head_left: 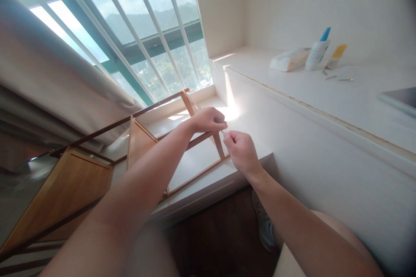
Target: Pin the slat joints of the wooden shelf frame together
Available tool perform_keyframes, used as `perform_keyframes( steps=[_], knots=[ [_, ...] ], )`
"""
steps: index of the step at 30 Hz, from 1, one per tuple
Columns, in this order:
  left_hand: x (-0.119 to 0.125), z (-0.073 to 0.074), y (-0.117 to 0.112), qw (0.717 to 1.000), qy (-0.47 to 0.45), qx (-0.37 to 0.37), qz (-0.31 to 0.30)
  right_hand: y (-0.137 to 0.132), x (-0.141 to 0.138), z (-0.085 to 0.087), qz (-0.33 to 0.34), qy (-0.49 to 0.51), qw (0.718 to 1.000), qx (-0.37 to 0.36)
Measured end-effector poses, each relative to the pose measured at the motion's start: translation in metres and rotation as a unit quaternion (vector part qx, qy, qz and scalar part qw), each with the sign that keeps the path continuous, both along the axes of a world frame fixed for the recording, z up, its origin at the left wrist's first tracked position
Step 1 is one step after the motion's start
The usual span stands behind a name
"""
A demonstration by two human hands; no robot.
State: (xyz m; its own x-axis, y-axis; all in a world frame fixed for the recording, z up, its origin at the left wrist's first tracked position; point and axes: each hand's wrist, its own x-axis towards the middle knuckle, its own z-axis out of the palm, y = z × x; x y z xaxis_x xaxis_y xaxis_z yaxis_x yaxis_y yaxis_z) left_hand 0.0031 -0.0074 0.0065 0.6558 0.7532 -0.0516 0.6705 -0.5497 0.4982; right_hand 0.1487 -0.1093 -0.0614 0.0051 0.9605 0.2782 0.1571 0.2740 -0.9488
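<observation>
A wooden rack (139, 138) of bamboo panels and thin dark bars lies tilted against the white window ledge (208, 181). My left hand (209, 120) is closed around the top of the rack's end post. My right hand (240, 149) is just right of it, fingers pinched on a thin small metal piece that points at the post; I cannot make out what it is. The two hands almost touch.
A beige curtain (48, 78) hangs at the left beside the barred window (146, 30). On the white counter (308, 91) at the right stand a tissue pack (287, 59), a blue-capped bottle (317, 52), a yellow-capped tube (336, 55) and small metal parts (338, 77). A shoe (264, 225) rests on the dark floor.
</observation>
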Motion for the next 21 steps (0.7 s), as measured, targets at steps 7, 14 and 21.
perform_keyframes(
  steps=[7, 14, 21],
  knots=[
    [0.000, 0.000, 0.000, 1.000, -0.001, 0.000, -0.004, 0.006, 0.009, 0.000, 0.021, -0.032, 0.999, 0.012],
    [0.001, 0.002, -0.001, 1.000, 0.007, 0.005, -0.001, 0.009, 0.010, -0.002, 0.031, -0.046, 0.998, 0.007],
    [0.002, 0.004, -0.003, 1.000, 0.009, 0.004, 0.001, 0.011, 0.021, -0.002, 0.049, -0.195, 0.976, 0.087]
  ],
)
